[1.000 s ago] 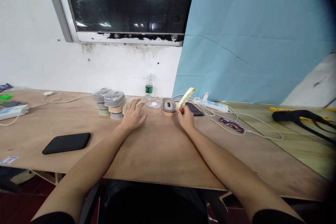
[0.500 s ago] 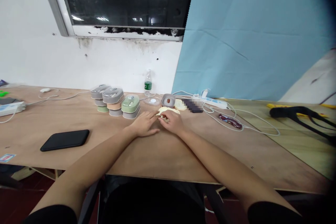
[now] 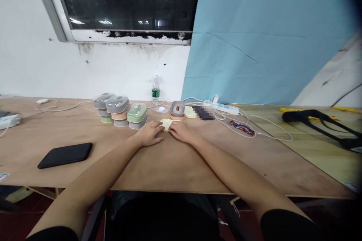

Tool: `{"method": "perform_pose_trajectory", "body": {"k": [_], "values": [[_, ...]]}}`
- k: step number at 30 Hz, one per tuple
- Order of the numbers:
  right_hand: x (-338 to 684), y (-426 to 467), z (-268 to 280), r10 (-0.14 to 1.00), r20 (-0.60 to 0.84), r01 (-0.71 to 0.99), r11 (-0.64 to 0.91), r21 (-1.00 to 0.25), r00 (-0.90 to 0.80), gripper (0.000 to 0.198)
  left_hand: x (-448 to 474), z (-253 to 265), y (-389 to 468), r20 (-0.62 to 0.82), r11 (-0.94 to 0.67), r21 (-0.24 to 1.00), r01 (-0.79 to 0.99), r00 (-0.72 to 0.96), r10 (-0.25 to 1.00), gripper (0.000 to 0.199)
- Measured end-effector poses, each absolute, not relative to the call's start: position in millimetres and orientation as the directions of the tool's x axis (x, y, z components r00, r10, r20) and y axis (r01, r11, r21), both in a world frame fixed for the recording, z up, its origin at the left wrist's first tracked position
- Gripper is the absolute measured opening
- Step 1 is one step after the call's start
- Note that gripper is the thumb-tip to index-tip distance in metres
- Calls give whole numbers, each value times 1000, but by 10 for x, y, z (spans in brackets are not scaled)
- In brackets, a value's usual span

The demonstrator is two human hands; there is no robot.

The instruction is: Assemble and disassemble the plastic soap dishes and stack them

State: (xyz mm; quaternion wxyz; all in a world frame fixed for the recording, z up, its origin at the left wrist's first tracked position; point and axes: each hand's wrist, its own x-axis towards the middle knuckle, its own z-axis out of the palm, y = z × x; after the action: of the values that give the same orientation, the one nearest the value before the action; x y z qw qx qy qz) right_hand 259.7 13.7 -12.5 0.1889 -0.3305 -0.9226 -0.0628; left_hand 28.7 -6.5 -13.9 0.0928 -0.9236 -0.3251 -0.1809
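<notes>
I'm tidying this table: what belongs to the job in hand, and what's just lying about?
Job, apparently: cream piece, touched by the left hand and right hand; probably grey box, clear lid, stacked boxes.

Lying about, apparently: black slab, bottle, power strip, purple packet.

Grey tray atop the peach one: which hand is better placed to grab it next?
Probably the right: the right hand lies just in front of the grey tray, while the left hand sits farther left, near the green-lidded box. Both hands are at the pale yellow piece, though.

Both hands (image 3: 149, 134) (image 3: 183, 131) touch a pale yellow piece (image 3: 166, 124).
</notes>
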Motion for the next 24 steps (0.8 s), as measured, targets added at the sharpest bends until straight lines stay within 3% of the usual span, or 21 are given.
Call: {"method": "perform_pose_trajectory", "body": {"k": [4, 7, 10, 14, 19, 24], "values": [[2538, 34, -83, 540, 472, 586, 808, -60, -697, 12, 278, -121, -67, 424, -760, -36, 649, 698, 576, 52], [2521, -19, -73, 489, 596, 566, 821, -68, -637, 15, 284, -79, -91, 458, -761, 17, 649, 671, 583, 35], [2542, -5, -86, 457, 715, 583, 808, -86, -528, 20, 296, -61, -125, 515, -709, 163, 686, 553, 654, 28], [2667, 144, -111, 499, 812, 647, 733, -209, -302, 31, 298, -92, -138, 524, -590, 349, 728, 370, 767, 44], [2873, 415, -188, 693, 705, 778, 524, -347, -152, 34, 274, -123, -90, 484, -572, 337, 748, 383, 787, 50], [2916, 526, -282, 841, 523, 840, 382, -385, -143, 48, 259, -111, -85, 394, -576, 306, 758, 450, 802, 55]]}}
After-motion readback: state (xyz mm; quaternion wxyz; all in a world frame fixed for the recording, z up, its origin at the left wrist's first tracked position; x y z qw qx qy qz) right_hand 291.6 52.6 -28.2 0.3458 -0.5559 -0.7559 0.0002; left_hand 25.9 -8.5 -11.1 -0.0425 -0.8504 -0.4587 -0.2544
